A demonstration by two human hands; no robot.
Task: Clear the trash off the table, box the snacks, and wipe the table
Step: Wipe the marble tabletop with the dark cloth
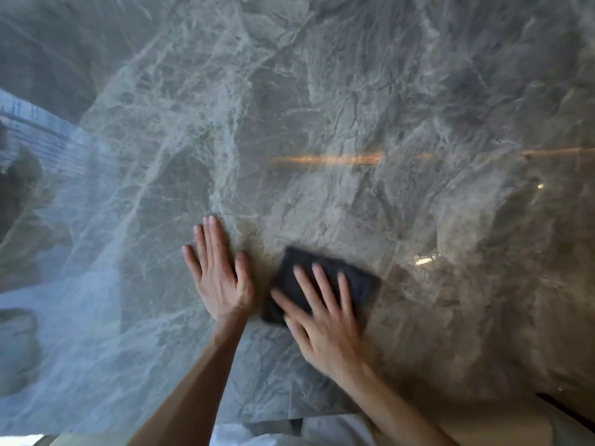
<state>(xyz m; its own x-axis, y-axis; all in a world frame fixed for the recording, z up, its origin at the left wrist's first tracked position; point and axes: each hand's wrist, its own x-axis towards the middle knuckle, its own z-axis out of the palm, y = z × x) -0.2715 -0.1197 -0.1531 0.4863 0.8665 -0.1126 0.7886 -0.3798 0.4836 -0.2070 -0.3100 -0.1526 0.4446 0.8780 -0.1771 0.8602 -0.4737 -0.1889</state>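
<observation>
A dark folded cloth (pixel 357 278) lies flat on the grey marble table (pixel 322 123), near the front edge. My right hand (pixel 325 323) presses down on the cloth with its fingers spread; the hand is blurred by motion. My left hand (pixel 217 272) rests flat on the bare stone just left of the cloth, palm down and fingers together, holding nothing. No trash or snacks show on the table in this view.
The glossy marble reflects a window at the left (pixel 48 140) and an orange light streak (pixel 328 160) in the middle. The table's front edge (pixel 289 420) runs along the bottom, with pale clothing below it.
</observation>
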